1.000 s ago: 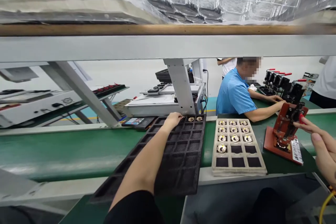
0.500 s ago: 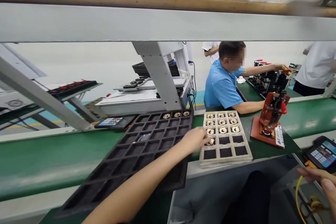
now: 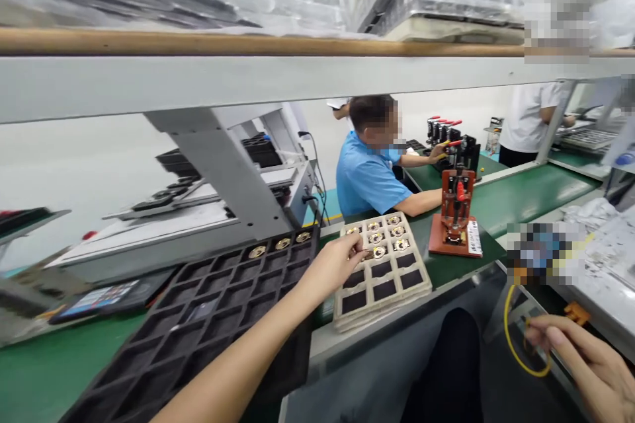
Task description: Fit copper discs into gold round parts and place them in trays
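My left hand (image 3: 342, 256) reaches over the beige tray (image 3: 347, 318), its thumb and fingertips pinched together. A round gold watch part (image 3: 368, 254) shows at those fingertips, partly hidden by them. Several more gold watch parts (image 3: 379, 252) sit in the tray's far compartments; the near ones show dark padding. Lower right, my right hand (image 3: 583, 357) is closed in a pinch beside a looped yellow cable (image 3: 507, 317). Something small and dark shows at its fingertips, too unclear to name.
A black compartment tray (image 3: 218, 324) lies left, with gold parts in its far row. A red-brown toggle press (image 3: 455, 218) stands right of the beige tray. A co-worker in a blue shirt (image 3: 370, 175) sits beyond. A shelf beam (image 3: 297, 82) crosses overhead.
The view has swung right. My left hand has lifted a gold watch part from the tray's fourth row, where dark padding now shows. More of my right hand has come into view.
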Action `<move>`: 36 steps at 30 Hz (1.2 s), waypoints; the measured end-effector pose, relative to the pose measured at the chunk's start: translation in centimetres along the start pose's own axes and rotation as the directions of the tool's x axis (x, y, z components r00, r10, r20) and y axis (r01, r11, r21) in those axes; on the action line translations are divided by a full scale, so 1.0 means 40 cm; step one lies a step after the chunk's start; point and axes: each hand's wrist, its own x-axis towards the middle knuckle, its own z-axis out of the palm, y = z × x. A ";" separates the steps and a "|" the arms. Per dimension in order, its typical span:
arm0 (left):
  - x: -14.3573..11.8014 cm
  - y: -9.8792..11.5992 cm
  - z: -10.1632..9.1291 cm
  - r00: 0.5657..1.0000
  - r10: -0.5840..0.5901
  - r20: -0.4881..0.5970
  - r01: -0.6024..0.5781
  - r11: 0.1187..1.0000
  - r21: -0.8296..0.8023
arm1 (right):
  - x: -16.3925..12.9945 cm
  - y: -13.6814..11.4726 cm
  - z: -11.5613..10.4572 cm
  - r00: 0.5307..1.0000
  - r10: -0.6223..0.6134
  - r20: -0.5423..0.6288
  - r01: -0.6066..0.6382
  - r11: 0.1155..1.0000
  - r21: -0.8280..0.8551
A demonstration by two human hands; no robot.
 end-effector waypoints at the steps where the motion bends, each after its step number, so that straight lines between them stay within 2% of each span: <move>1: 0.015 0.050 0.000 0.999 0.051 -0.003 -0.051 0.998 -0.029 | 0.005 -0.018 0.006 0.999 0.022 0.025 -0.023 0.999 0.042; 3: 0.038 0.164 0.018 0.982 0.191 -0.009 -0.191 0.975 -0.115 | 0.018 -0.058 0.018 0.998 0.021 0.063 -0.028 0.992 0.125; 4: 0.046 0.225 0.036 0.957 0.291 -0.019 -0.290 0.943 -0.166 | 0.023 -0.078 0.023 0.998 0.004 0.067 -0.015 0.986 0.164; 5: 0.050 0.285 0.059 0.911 0.411 -0.041 -0.410 0.885 -0.221 | 0.028 -0.097 0.024 0.998 -0.012 0.062 -0.001 0.979 0.202; 6: 0.052 0.343 0.085 0.838 0.541 -0.074 -0.539 0.799 -0.267 | 0.032 -0.115 0.023 0.999 -0.030 0.041 0.019 0.969 0.245; 7: 0.051 0.396 0.114 0.736 0.666 -0.118 -0.666 0.684 -0.298 | 0.034 -0.131 0.019 0.999 -0.050 0.009 0.046 0.957 0.288; 9: 0.047 0.485 0.172 0.488 0.849 -0.204 -0.860 0.429 -0.277 | 0.031 -0.155 0.000 0.993 -0.100 -0.054 0.113 0.933 0.341; 11: 0.046 0.550 0.223 0.261 0.930 -0.258 -0.958 0.217 -0.187 | 0.021 -0.169 -0.029 0.987 -0.139 -0.077 0.156 0.932 0.328; 12: 0.047 0.576 0.245 0.174 0.946 -0.274 -0.980 0.139 -0.142 | 0.013 -0.173 -0.045 0.986 -0.147 -0.079 0.164 0.940 0.301; 13: 0.049 0.598 0.263 0.110 0.951 -0.288 -0.990 0.081 -0.112 | 0.005 -0.174 -0.062 0.985 -0.147 -0.089 0.166 0.950 0.266; 14: 0.051 0.617 0.279 0.068 0.952 -0.298 -0.994 0.039 -0.102 | -0.004 -0.174 -0.079 0.983 -0.144 -0.114 0.168 0.958 0.232; 16: 0.055 0.652 0.305 0.032 0.950 -0.310 -0.991 -0.009 -0.131 | -0.022 -0.172 -0.109 0.971 -0.142 -0.190 0.175 0.970 0.171; 23: 0.041 0.788 0.387 0.025 0.959 -0.283 -0.940 -0.073 -0.332 | -0.090 -0.146 -0.203 0.931 -0.053 -0.362 0.090 0.992 0.086; 25: 0.033 0.841 0.416 -0.015 0.964 -0.265 -0.919 -0.118 -0.376 | -0.123 -0.126 -0.242 0.896 -0.057 -0.441 0.064 0.998 0.001; 27: 0.034 0.905 0.445 -0.061 0.961 -0.269 -0.909 -0.164 -0.382 | -0.164 -0.104 -0.294 0.840 -0.079 -0.537 0.023 0.994 -0.111; 28: 0.039 0.944 0.459 -0.062 0.963 -0.264 -0.907 -0.165 -0.388 | -0.189 -0.093 -0.325 0.806 -0.087 -0.585 -0.012 0.986 -0.164; 29: 0.048 0.987 0.473 -0.035 0.972 -0.234 -0.903 -0.131 -0.410 | -0.214 -0.085 -0.357 0.768 -0.094 -0.633 -0.055 0.976 -0.213; 30: 0.060 1.036 0.487 0.010 0.984 -0.177 -0.895 -0.070 -0.441 | -0.240 -0.081 -0.390 0.727 -0.105 -0.678 -0.101 0.961 -0.257; 32: 0.089 1.148 0.521 0.093 0.996 -0.013 -0.868 0.074 -0.491 | -0.289 -0.083 -0.449 0.646 -0.147 -0.749 -0.172 0.928 -0.331; 34: 0.115 1.272 0.563 0.108 0.991 0.084 -0.858 0.135 -0.496 | -0.332 -0.099 -0.490 0.588 -0.198 -0.784 -0.216 0.896 -0.388; 36: 0.132 1.391 0.612 0.095 0.983 0.157 -0.860 0.161 -0.484 | -0.370 -0.121 -0.511 0.571 -0.224 -0.790 -0.242 0.874 -0.422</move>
